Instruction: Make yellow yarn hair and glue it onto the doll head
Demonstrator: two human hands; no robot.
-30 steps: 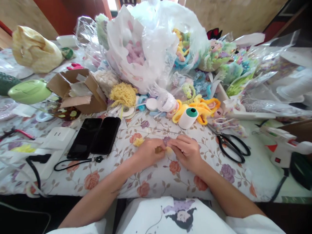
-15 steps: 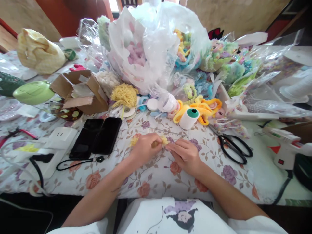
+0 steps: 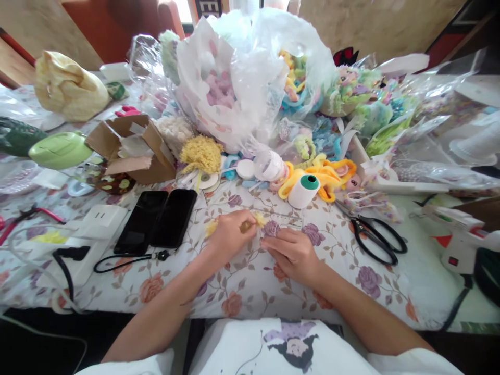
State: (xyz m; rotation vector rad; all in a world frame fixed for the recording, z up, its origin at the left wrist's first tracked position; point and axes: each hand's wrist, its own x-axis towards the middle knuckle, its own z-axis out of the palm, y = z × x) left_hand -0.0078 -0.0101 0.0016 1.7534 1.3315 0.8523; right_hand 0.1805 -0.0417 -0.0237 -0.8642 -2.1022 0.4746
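Yellow tuft is mid-frame, pinched in your L hand, prob. gripped short so its end stays exposed to your R hand. R fingers bunched narrow, just apart from it; can't tell if they've got anything. Tuft end points up-right; long axis approx. L-R, assuming yellow fuzz left of your knuckles is same pc.

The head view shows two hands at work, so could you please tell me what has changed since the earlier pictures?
The left hand has shifted left and slightly forward, the right hand slightly back, so their fingertips, close together a second ago, are now apart. The left hand still holds yellow fluff. The scissors, white spool and two phones stayed put.
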